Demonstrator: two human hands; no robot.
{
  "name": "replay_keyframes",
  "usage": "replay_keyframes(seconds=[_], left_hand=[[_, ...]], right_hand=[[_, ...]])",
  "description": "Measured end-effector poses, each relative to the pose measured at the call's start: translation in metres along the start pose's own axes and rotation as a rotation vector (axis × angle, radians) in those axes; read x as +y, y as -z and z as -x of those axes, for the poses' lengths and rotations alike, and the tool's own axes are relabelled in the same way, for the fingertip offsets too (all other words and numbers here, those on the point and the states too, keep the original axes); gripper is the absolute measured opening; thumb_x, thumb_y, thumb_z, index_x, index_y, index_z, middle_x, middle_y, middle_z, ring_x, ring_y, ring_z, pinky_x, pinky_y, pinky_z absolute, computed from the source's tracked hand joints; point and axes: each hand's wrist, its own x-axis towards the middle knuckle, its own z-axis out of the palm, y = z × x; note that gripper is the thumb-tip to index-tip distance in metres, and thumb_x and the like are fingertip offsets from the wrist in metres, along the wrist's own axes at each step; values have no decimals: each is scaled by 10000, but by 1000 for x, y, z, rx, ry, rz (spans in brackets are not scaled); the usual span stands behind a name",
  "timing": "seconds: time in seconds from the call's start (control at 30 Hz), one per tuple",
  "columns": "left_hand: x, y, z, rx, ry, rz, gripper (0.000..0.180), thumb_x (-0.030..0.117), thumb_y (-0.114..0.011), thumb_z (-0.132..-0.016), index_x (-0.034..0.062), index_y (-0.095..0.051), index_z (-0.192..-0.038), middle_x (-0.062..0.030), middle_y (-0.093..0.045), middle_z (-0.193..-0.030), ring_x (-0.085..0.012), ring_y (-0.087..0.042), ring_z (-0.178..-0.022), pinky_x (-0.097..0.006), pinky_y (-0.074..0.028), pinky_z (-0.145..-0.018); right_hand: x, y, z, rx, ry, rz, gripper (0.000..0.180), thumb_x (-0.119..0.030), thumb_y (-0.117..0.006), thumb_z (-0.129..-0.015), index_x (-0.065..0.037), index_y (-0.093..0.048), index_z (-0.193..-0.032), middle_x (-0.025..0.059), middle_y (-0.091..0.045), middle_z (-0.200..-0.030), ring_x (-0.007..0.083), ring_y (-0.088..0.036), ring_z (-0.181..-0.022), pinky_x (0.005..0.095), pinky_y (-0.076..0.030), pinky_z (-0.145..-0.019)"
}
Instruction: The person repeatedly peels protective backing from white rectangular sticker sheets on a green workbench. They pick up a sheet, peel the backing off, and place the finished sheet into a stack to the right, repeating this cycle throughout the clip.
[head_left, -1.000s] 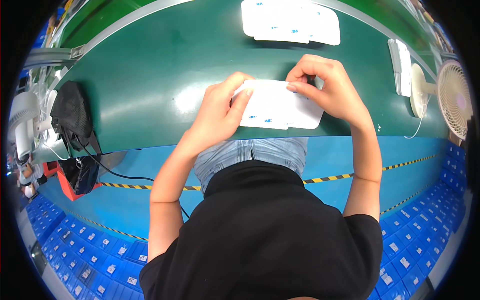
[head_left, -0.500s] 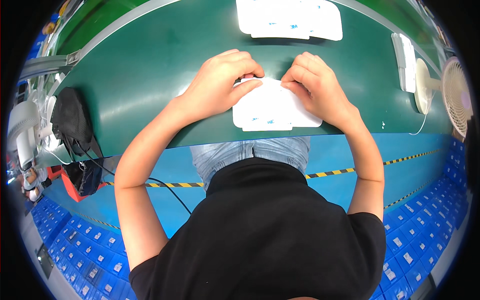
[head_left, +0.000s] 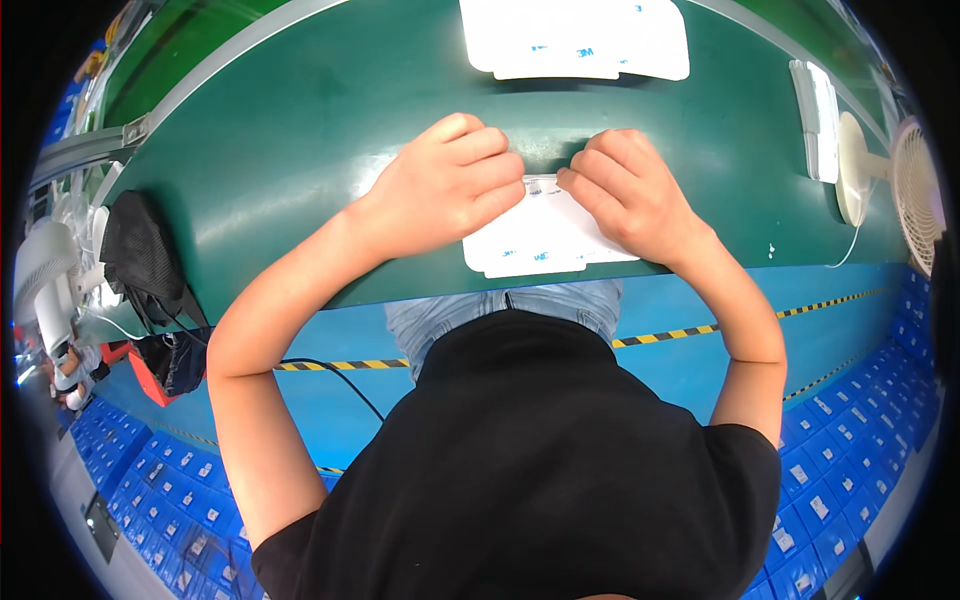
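A white sheet with rounded corners and small blue print (head_left: 540,232) lies at the table's near edge, in front of my body. My left hand (head_left: 448,190) is closed at its far left corner, knuckles up, with the thumb side against the sheet. At the far right corner my right hand (head_left: 632,195) is closed too, fingers curled and tips pinching the edge. Between the two hands a short stretch of the far edge shows, looking slightly raised or folded. The fingertips under both hands are hidden.
More white sheets with blue print (head_left: 575,40) lie farther back on the green table (head_left: 270,180). A stack of narrow white pieces (head_left: 818,120) and a fan (head_left: 915,190) stand at the right. A black mesh bag (head_left: 145,245) and another white fan (head_left: 50,265) are at the left.
Both hands have curled more tightly and rolled over the sheet's far edge. Blue print now shows along that edge between them. The sheet sits slightly lower in the view.
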Motion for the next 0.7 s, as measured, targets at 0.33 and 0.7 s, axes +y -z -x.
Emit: replay_keyframes(seconds=[0.33, 0.7], left_hand=[[64, 11, 0, -230, 265, -338, 788, 617, -556, -834, -105, -664, -1130, -130, -613, -1080, -289, -574, -1023, -550, -400, -1072], [82, -11, 1, 0, 518, -344, 855, 719, -600, -765, -62, -677, -1106, -144, -621, -1103, -344, -562, -1162, -617, -333, -1081]], right_hand=[[-1, 1, 2, -30, 25, 51, 223, -90, -654, -634, -23, -605, -841, 52, -559, -883, 221, -549, -842, 351, -483, -739], [-79, 2, 0, -196, -424, 177, 524, -248, -677, -861, 42, -562, -1282, 159, -584, -1290, 300, -543, -1227, 446, -441, -1049]])
